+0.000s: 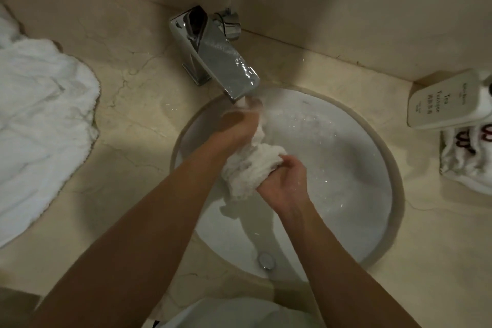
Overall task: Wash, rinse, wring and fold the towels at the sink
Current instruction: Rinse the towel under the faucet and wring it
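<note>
1. Here, a bunched white towel hangs over the round sink, between both hands, just under the chrome faucet; water runs from the spout.
2. The left hand grips the towel's far end, fingers curled round it, though blurred; the right hand clasps the near bulk, fingers wrapped tight.
3. On the counter, a crumpled white towel pile lies far left; a labelled bottle rests on a folded cloth at right.

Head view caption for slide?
Both hands grip a bunched white towel under the chrome faucet over the sink.
</note>
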Demonstrator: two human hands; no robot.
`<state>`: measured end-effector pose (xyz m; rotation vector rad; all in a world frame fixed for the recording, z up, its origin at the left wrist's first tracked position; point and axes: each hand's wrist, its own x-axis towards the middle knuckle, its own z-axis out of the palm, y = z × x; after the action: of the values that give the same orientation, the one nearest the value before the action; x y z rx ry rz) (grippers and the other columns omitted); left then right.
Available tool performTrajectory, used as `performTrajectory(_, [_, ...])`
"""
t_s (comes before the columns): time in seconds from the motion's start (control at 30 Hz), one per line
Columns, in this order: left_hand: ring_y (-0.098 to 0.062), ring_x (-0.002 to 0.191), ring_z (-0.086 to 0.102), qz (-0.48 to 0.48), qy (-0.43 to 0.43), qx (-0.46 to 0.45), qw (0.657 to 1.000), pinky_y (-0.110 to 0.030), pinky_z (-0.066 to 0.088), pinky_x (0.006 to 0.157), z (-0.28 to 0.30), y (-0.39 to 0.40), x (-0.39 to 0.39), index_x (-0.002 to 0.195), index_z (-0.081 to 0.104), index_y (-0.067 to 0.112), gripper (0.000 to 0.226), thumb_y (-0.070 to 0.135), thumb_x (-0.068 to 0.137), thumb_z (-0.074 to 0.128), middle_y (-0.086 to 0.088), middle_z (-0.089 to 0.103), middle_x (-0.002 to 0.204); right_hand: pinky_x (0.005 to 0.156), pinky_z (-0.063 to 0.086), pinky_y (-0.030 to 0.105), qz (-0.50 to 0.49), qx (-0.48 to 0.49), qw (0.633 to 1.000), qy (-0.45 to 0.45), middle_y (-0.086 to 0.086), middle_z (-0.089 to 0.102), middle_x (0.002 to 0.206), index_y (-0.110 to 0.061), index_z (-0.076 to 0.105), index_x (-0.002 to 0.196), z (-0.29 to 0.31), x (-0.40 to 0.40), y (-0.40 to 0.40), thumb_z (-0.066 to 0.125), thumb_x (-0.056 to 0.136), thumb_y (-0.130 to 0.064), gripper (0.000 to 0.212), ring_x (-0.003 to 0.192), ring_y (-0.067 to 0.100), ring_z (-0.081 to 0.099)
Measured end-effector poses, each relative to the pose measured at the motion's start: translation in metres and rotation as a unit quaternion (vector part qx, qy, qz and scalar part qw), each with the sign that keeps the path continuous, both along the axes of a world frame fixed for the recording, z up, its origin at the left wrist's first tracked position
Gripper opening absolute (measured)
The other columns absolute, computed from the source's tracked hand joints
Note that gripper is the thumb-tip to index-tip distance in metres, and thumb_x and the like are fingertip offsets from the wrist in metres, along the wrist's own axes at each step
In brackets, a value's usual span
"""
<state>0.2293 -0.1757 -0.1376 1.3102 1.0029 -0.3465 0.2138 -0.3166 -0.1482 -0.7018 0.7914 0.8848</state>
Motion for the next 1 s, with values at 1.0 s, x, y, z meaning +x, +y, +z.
performTrajectory(1.0, [-0.018, 0.074, 0.051, 0.104, -0.015, -0.018, 0.994, -0.008, 0.041, 0.049, 0.014, -0.003, -0.035, 0.097, 0.052, 0.015, 0.014, 0.029, 0.095, 0.054, 0.003, 0.052, 0.080, 0.096, 0.055, 0.042, 0.272, -0.257, 0.893, -0.251, 0.015, 0.074, 0.107, -0.011, 0.069, 0.111, 0.011, 0.013, 0.035, 0.053, 0.099, -0.043, 0.038, 0.102, 0.030, 0.070])
